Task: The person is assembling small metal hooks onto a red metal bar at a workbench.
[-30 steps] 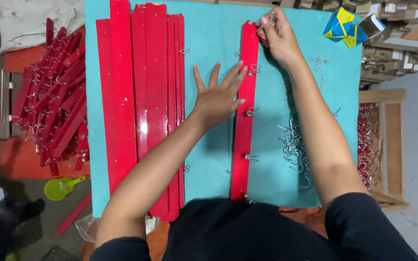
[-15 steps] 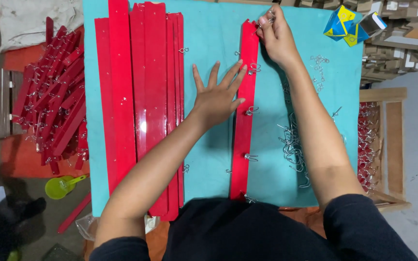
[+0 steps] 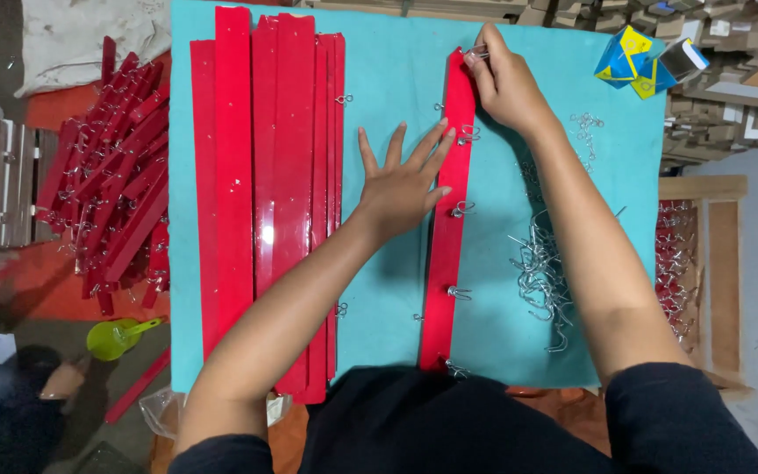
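Nearest the body, on the teal mat (image 3: 396,79), a single red strip (image 3: 446,219) lies lengthwise with metal hooks (image 3: 460,209) fitted along its edges. Left hand (image 3: 401,180): fingers spread and flat, pressing the strip's left edge to steady it; nothing gripped. Right hand (image 3: 506,83): fingertips pinched on a small hook at the far end. Step in hand appears to be seating the end hook; it calls for steady pressure. Loose hooks (image 3: 541,272) lie right; stacked strips (image 3: 282,175) left.

Blue-yellow carton (image 3: 626,54) top right, beside stacked cardboard boxes (image 3: 730,79).
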